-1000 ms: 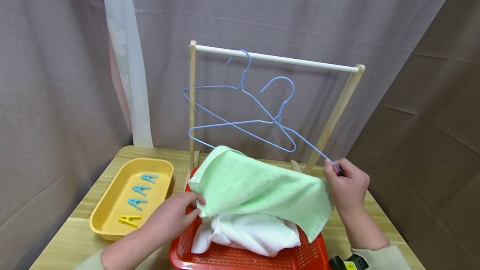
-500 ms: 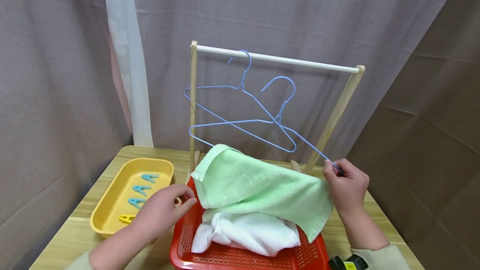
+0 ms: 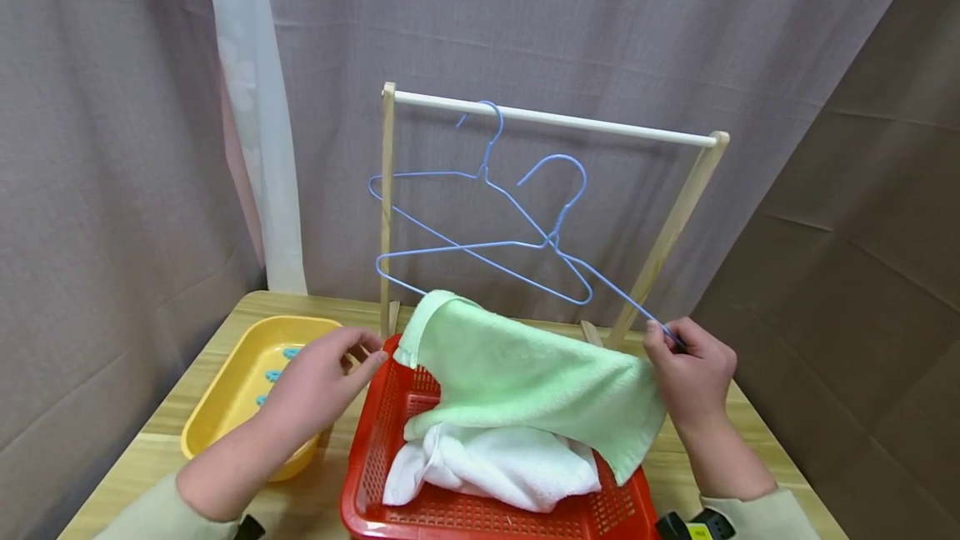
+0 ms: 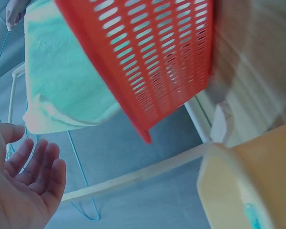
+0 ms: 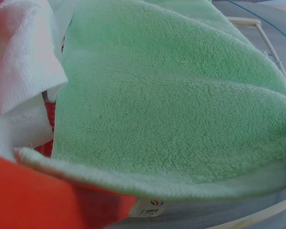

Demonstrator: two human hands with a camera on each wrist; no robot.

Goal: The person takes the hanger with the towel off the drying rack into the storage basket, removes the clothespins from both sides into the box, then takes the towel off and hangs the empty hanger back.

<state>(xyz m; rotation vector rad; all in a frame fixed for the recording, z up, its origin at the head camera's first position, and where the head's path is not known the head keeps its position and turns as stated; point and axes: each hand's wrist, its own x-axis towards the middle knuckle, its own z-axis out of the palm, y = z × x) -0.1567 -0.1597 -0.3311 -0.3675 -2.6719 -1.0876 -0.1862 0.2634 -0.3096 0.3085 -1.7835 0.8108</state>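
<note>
My right hand (image 3: 697,369) grips the right end of a blue wire clothes hanger (image 3: 567,198), beside the towel's right edge. A light green towel (image 3: 525,365) drapes over the hanger's lower bar and hangs into a red basket (image 3: 362,473). In the right wrist view the towel (image 5: 171,109) fills most of the picture. My left hand (image 3: 326,369) is off the towel's left corner, between the basket and a yellow tray. Its fingers are loosely bent with nothing between them, as the left wrist view of the hand (image 4: 26,181) shows.
A wooden rack with a white rail (image 3: 600,127) stands behind, with a second blue hanger (image 3: 491,136) hooked on it. A white towel (image 3: 498,469) lies in the basket. The yellow tray (image 3: 202,415) at left holds blue clothespins (image 3: 273,375).
My left hand has let go of the green towel's left corner and drawn left, then up toward the back of the basket. The towel's left side has dropped slightly. My right hand has barely moved.
</note>
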